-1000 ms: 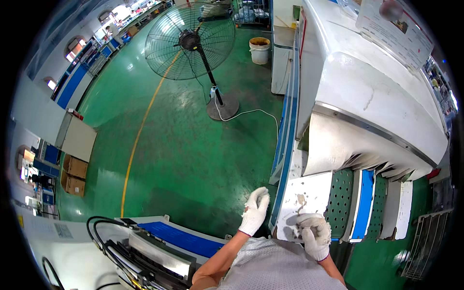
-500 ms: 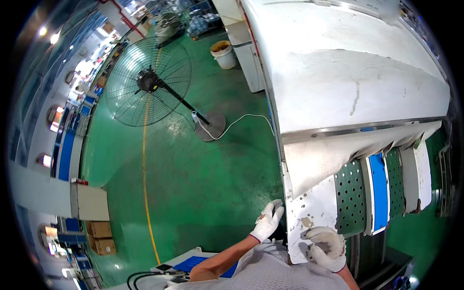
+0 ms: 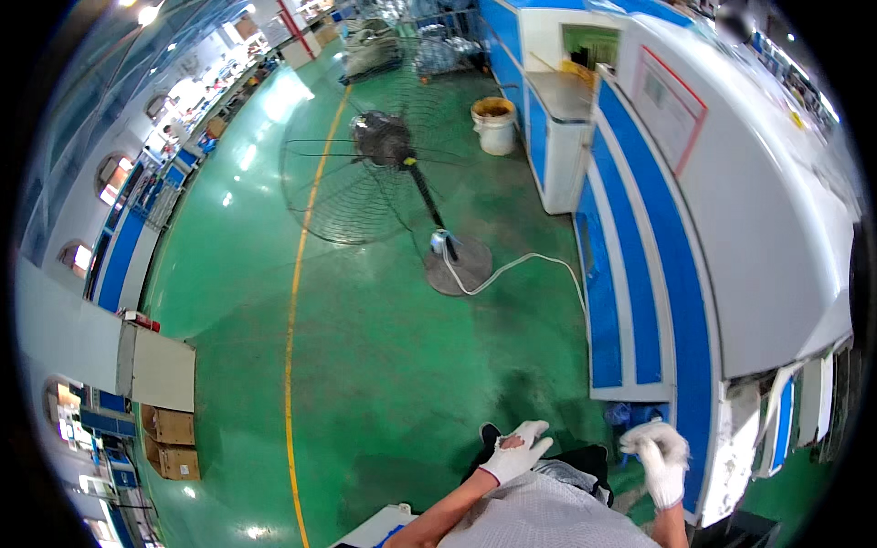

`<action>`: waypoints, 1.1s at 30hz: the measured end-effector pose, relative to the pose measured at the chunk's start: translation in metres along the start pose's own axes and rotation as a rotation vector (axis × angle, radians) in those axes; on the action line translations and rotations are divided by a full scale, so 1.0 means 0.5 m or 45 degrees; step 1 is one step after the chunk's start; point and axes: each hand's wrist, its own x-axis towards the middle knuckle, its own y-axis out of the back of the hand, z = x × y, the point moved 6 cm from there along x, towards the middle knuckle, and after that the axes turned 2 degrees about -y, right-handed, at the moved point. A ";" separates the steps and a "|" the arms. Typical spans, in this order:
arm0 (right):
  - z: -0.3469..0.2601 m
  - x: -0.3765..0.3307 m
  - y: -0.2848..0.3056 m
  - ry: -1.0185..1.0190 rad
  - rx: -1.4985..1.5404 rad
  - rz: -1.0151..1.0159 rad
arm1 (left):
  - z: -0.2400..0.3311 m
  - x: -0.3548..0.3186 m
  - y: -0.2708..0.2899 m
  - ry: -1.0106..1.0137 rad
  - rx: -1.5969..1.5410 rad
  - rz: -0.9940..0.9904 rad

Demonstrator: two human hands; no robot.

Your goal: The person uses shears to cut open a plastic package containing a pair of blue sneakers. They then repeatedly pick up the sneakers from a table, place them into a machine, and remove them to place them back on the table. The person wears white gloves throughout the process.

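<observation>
Head view. Left hand (image 3: 516,451) in white knit glove at 6 o'clock, fingers spread, empty, hanging over green glossy floor (image 3: 384,365). Right hand (image 3: 660,457), gloved, at 5 o'clock, loosely curled; cannot tell if it holds anything. Nearest thing: white perforated metal panel (image 3: 736,447) standing on edge just beside right hand, under white-and-blue machine housing (image 3: 694,228). Panel looks stiff, thin, fairly light, edges likely sharp; best gripped on both long edges. Black pedestal fan (image 3: 384,173) at 12 o'clock. Versus half second ago: both hands off panel, view swung toward floor.
</observation>
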 end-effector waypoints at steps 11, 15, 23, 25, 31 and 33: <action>0.384 0.357 -0.618 -0.506 -0.876 -0.652 | -0.357 -0.104 0.617 0.397 0.293 0.391; 0.456 0.485 -0.789 -0.504 -0.973 -0.700 | -0.602 -0.155 0.814 0.628 0.232 0.588; 0.496 0.706 -1.075 -0.610 -1.015 -0.556 | -1.088 -0.394 0.971 1.032 0.224 0.597; 0.421 0.755 -1.153 -0.722 -0.975 -0.613 | -1.179 -0.423 0.949 1.136 0.483 -0.135; 0.493 0.830 -1.267 -0.484 -1.182 -0.481 | -1.314 -0.234 1.184 1.182 0.504 -0.293; 0.624 0.794 -1.269 -0.213 -1.409 -0.462 | -1.335 -0.121 1.308 1.085 0.538 -0.305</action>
